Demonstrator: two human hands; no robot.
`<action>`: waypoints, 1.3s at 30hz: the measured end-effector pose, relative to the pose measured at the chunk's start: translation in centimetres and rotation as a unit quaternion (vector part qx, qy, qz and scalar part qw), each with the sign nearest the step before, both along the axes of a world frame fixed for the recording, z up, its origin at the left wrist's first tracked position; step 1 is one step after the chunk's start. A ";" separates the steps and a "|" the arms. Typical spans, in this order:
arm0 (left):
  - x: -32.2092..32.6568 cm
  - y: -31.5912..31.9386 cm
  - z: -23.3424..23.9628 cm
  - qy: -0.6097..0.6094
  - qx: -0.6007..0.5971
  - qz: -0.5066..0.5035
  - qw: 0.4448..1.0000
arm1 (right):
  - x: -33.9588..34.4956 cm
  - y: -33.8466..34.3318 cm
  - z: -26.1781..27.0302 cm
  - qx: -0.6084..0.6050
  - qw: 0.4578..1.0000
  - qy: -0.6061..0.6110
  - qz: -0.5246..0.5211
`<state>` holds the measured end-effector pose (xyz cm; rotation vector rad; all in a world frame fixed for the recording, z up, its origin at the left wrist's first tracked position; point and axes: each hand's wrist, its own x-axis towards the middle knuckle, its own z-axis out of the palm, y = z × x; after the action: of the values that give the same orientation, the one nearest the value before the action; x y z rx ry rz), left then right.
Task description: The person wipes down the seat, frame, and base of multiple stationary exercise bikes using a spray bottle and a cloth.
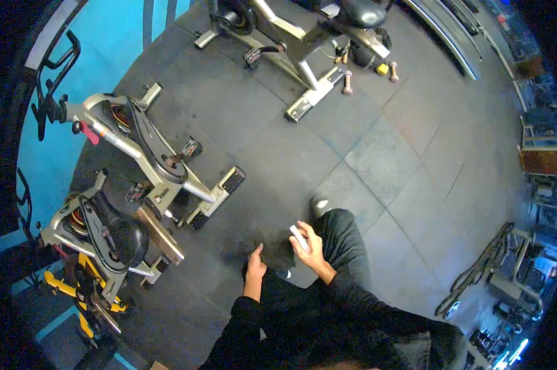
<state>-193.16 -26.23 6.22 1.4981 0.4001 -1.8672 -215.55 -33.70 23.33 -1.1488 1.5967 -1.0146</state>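
Observation:
My right hand is closed around a small white object, whose kind I cannot tell; one end sticks out past the fingers. To its left, my left hand is raised near my thigh with the thumb up; its fingers are partly hidden, so I cannot tell whether it holds anything. A dark, blurred patch shows between the two hands. The hands are apart, above my dark trousers, and one shoe shows beyond the knee.
Grey exercise bikes stand on the left, lower left and ahead. A yellow frame is beside them. Pink dumbbells lie on the tiled floor. At the right are a thick rope and gym equipment.

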 end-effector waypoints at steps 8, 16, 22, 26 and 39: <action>-10.3 -6.5 4.8 -0.104 0.045 0.011 0.993 | -15.7 -12.0 3.0 0.027 0.998 -0.050 -0.001; -25.0 -25.3 23.9 -0.257 -0.089 -0.009 0.962 | -32.2 -23.4 12.6 -0.052 0.996 -0.024 -0.068; -25.9 -31.5 26.3 -0.293 -0.121 -0.030 0.948 | -38.5 -28.5 14.7 -0.076 0.997 -0.021 -0.010; -28.4 -36.1 28.0 -0.321 -0.166 -0.008 0.932 | -40.3 -32.4 16.4 -0.046 0.999 -0.025 0.014; -38.3 -55.2 29.9 -0.363 -0.206 0.009 0.909 | -38.0 -51.8 21.7 -0.083 0.988 0.101 0.087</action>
<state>-231.41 -81.44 36.16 1.7266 -0.3140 -1.1474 -253.54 -85.55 45.06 -1.5186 1.5578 -0.9536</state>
